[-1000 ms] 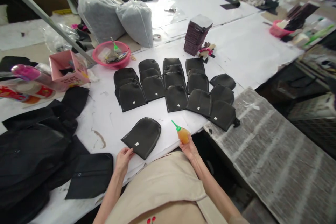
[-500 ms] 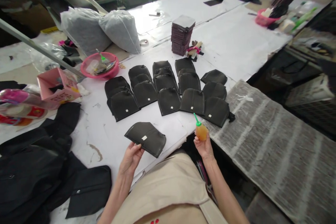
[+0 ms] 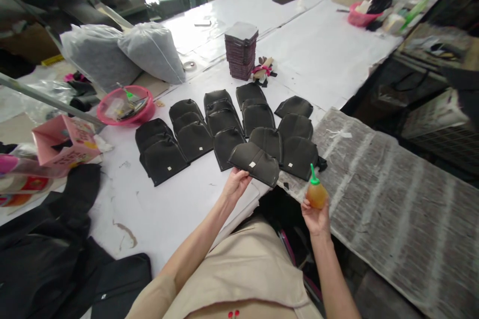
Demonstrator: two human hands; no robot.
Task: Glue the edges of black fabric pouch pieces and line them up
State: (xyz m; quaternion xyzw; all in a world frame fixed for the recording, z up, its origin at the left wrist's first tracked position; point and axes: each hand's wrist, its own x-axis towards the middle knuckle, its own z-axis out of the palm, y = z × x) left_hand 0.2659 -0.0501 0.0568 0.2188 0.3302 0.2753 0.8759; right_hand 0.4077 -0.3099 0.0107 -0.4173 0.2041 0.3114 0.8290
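Note:
Pinched at its lower left edge, a black fabric piece (image 3: 258, 162) with a small white label is in my left hand (image 3: 237, 184). It hangs over the near end of the overlapping rows of similar black pieces (image 3: 224, 122) and covers part of them. My right hand (image 3: 316, 214) is wrapped round an amber squeeze bottle (image 3: 317, 195), whose green nozzle points up. The bottle is right of the held piece, near the edge of the striped grey surface.
A pink basin (image 3: 145, 112), a pink box (image 3: 67, 144) and grey bags (image 3: 151, 50) are at the left. Dark cloth (image 3: 41, 249) lies at the lower left. A maroon stack (image 3: 240, 52) rises behind the rows. A striped grey surface (image 3: 389, 209) extends right.
My left hand has carried the black piece rightward and forward, over the near pieces. My right hand has shifted right with the bottle. The camera view has turned slightly.

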